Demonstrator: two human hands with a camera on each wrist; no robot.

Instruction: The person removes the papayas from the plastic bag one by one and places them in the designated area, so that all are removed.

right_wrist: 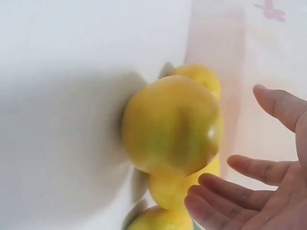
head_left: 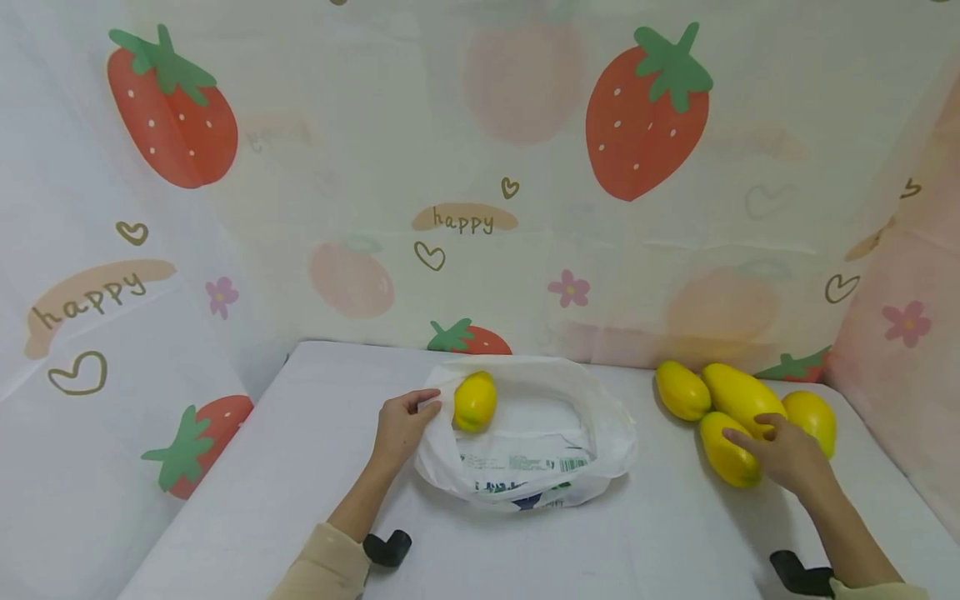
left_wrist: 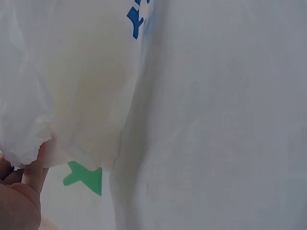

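Observation:
A white plastic bag (head_left: 611,442) with printed lettering lies with its mouth open on the table. Inside it, by the left wall, is one yellow mango (head_left: 476,402). My left hand (head_left: 401,429) pinches the left rim of the bag between thumb and fingers; in the left wrist view the bag's film (left_wrist: 91,96) hangs over the fingertips. To the right, my right hand (head_left: 798,457) hovers with spread fingers over the nearest mango (head_left: 729,450). The right wrist view shows this mango (right_wrist: 170,125) in front of the parted fingers (right_wrist: 235,194), with nothing between them.
Behind and beside the nearest mango lie a small mango (head_left: 682,390), a long one (head_left: 738,396) and another at the right (head_left: 813,421). A strawberry-print cloth (head_left: 525,183) rises behind the white table (head_left: 337,392) and along both sides.

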